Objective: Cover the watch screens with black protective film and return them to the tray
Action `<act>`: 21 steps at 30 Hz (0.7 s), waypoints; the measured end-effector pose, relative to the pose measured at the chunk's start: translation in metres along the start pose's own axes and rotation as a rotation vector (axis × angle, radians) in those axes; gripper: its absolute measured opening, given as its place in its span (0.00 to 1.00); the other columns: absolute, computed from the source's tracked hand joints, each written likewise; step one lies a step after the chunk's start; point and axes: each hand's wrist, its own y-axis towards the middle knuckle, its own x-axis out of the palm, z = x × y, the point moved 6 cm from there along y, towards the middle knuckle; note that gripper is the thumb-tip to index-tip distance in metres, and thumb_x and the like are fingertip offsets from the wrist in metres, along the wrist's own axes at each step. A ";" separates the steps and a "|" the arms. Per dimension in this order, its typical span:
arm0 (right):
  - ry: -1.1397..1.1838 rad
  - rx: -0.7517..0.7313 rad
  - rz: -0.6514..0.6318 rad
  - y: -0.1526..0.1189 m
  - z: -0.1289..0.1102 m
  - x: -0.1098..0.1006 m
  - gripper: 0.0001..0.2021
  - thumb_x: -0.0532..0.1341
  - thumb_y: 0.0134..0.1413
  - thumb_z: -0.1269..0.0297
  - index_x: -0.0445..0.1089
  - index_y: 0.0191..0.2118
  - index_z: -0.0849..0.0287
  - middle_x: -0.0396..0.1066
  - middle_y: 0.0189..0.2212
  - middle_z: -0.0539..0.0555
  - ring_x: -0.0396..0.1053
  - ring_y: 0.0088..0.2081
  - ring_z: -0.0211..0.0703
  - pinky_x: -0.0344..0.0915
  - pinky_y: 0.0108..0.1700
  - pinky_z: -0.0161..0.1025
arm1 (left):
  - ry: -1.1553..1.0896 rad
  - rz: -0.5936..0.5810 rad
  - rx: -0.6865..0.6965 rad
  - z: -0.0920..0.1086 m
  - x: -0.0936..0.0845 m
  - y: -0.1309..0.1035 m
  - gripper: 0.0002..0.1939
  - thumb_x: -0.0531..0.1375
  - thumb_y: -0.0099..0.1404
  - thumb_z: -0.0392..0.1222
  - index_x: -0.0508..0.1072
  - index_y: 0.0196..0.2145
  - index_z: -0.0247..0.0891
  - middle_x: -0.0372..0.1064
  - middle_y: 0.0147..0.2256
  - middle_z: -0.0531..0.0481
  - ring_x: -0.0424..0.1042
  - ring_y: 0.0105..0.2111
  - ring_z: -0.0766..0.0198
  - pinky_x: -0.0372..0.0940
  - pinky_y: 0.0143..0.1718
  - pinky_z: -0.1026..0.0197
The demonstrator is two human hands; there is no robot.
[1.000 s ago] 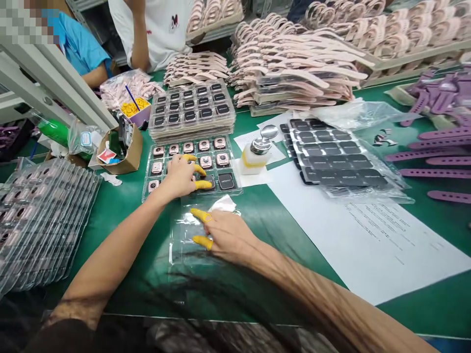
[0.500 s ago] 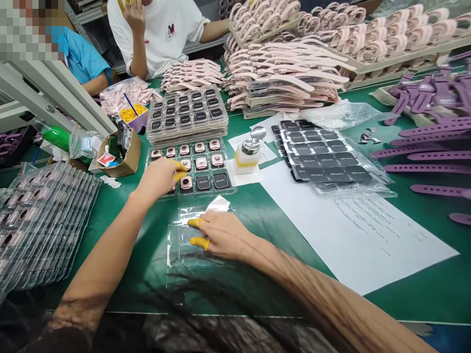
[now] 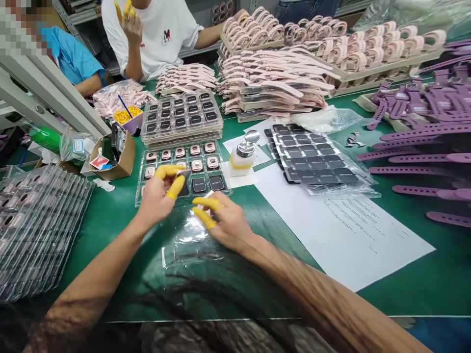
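Observation:
My left hand (image 3: 156,196), with yellow finger cots on it, pinches a small watch case (image 3: 184,173) over the front of a clear tray (image 3: 230,192). The tray holds rows of pink-framed watch cases (image 3: 196,165) and a few with black printed covers (image 3: 199,185). My right hand (image 3: 230,220), also in yellow finger cots, is closed on a white wipe (image 3: 209,195), mostly hidden by the fingers. Beneath the hands lie clear plastic films (image 3: 193,250) on the green table.
A pump bottle (image 3: 242,159) stands right of the tray. Behind it are stacked trays (image 3: 182,120) and pink straps (image 3: 275,83). Black sticker sheets (image 3: 318,157), printed paper (image 3: 353,235) and purple straps (image 3: 415,171) lie right. More stacked trays (image 3: 40,230) stand left. A co-worker (image 3: 156,39) is opposite.
My left hand has lifted a watch case out of the tray's front row. My right hand has left the plastic film, moved up and taken hold of the white wipe.

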 end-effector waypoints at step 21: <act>0.532 0.182 -0.075 0.014 0.013 -0.031 0.07 0.60 0.71 0.59 0.67 0.38 0.51 0.67 0.33 0.48 0.67 0.30 0.39 0.68 0.31 0.39 | -0.906 -0.151 -0.639 -0.036 0.050 -0.048 0.38 0.83 0.35 0.36 0.78 0.46 0.36 0.81 0.39 0.48 0.82 0.38 0.59 0.78 0.48 0.53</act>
